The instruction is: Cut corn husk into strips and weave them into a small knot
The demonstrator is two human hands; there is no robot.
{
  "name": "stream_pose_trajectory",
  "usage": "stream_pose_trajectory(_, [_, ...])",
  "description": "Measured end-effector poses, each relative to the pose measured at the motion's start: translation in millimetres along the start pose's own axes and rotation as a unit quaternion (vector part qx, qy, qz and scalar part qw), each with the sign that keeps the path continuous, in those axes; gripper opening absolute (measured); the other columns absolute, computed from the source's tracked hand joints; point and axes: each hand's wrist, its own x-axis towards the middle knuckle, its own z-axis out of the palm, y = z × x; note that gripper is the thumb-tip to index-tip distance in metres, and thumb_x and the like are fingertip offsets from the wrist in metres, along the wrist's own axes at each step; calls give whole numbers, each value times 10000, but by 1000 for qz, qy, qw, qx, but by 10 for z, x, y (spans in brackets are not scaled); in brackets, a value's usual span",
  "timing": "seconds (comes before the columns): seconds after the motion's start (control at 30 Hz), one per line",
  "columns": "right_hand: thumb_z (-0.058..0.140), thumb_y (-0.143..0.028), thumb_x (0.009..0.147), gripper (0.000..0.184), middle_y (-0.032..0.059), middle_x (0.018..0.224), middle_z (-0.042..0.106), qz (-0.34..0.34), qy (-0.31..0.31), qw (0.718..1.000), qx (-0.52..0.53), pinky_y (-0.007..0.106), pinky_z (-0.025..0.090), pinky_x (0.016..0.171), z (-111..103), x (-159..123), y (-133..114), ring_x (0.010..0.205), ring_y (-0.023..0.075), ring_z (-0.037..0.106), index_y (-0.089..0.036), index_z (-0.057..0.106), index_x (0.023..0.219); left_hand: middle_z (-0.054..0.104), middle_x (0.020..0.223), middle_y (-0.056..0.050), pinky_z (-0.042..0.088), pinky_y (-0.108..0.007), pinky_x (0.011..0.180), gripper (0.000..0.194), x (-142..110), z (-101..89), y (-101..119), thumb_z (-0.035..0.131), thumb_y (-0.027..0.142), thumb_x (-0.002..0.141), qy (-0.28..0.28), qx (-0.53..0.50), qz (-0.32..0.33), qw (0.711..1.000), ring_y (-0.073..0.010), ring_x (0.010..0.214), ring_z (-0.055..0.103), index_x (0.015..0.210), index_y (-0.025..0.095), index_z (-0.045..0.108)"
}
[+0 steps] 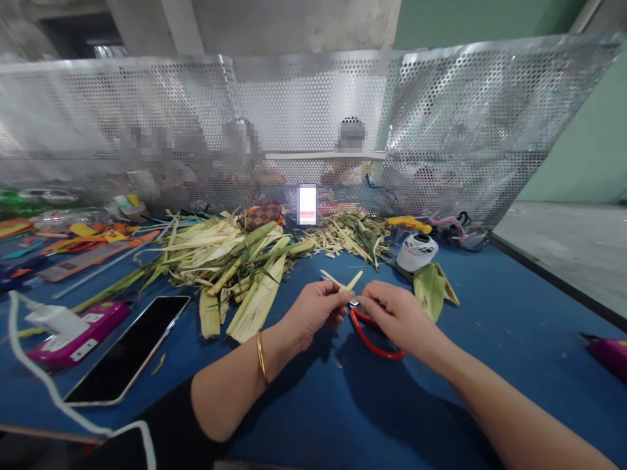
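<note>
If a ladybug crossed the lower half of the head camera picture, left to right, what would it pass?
Purple power strip → phone → corn husks → left hand → right hand → purple object at the right edge.

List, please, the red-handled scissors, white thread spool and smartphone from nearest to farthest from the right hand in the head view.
1. Red-handled scissors, at the right hand.
2. White thread spool, beyond it, slightly right.
3. Smartphone, over on the left.
</note>
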Motion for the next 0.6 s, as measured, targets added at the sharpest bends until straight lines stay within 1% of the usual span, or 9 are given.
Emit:
stream_pose_trajectory(0.13, [421, -342, 862, 330, -7, 589, 508, 12, 18, 998, 53, 255, 331, 555, -63, 6, -26, 572, 131, 450, -207, 420, 562, 514, 556, 40, 334, -198, 450, 256, 14, 2, 7, 712, 346, 681, 14, -7, 2, 1000, -54, 436, 443, 674, 150, 546])
stream_pose_trajectory(0.23, [463, -431, 823, 359, -16, 538, 495, 85, -16, 987, 137, 255, 335, 535, -38, 31, 20, 539, 127, 438, -204, 463, 545, 542, 583, 34, 348, -195, 456, 233, 19, -7, 4, 695, 337, 699, 11, -24, -16, 1000, -59, 452, 473, 711, 156, 548])
stream_pose_trajectory(0.3, [489, -536, 791, 416, -13, 524, 505, 154, -42, 960, 229, 258, 362, 538, -6, 55, 56, 531, 128, 452, -198, 512, 551, 556, 598, 32, 360, -191, 465, 229, 20, -17, 5, 690, 341, 705, -8, -33, -32, 999, -61, 461, 491, 734, 158, 555])
stream_pose_trajectory(0.33, [512, -586, 762, 441, -8, 533, 521, 186, -43, 943, 273, 261, 379, 548, 9, 66, 67, 537, 130, 467, -192, 540, 566, 563, 602, 30, 365, -190, 468, 231, 19, -21, 8, 682, 352, 714, -18, -34, -36, 999, -61, 463, 497, 741, 157, 560])
stream_pose_trajectory(0.4, [574, -646, 694, 473, 8, 583, 563, 231, -24, 911, 340, 268, 409, 578, 33, 81, 73, 567, 136, 504, -181, 578, 610, 581, 606, 18, 368, -188, 466, 265, 12, -24, 16, 644, 407, 748, -34, -24, -40, 998, -65, 463, 505, 754, 151, 578])
stream_pose_trajectory(0.43, [608, -654, 662, 478, 14, 605, 577, 241, -12, 900, 362, 271, 417, 588, 44, 84, 71, 577, 137, 515, -179, 581, 628, 592, 607, 9, 365, -188, 460, 297, 6, -22, 19, 619, 442, 764, -40, -16, -40, 998, -68, 462, 507, 757, 147, 586])
stream_pose_trajectory(0.5, [656, -649, 620, 480, 11, 610, 576, 242, 8, 889, 389, 270, 415, 582, 70, 83, 71, 569, 131, 508, -180, 557, 626, 608, 600, -6, 352, -185, 443, 343, -6, -12, 21, 597, 483, 775, -52, 4, -43, 998, -73, 458, 506, 754, 140, 596])
stream_pose_trajectory(0.57, [667, -630, 624, 472, -7, 570, 544, 227, 14, 891, 393, 264, 397, 555, 106, 77, 90, 536, 117, 474, -181, 521, 599, 609, 579, -8, 334, -178, 429, 332, -17, 3, 15, 617, 465, 766, -59, 21, -53, 997, -70, 445, 494, 752, 134, 611])
stream_pose_trajectory(0.6, [665, -614, 635, 462, -19, 545, 520, 219, 22, 897, 384, 258, 382, 538, 127, 74, 108, 521, 111, 452, -183, 508, 585, 609, 567, -7, 329, -175, 426, 311, -21, 12, 10, 627, 441, 763, -60, 28, -58, 996, -67, 439, 488, 747, 131, 619])
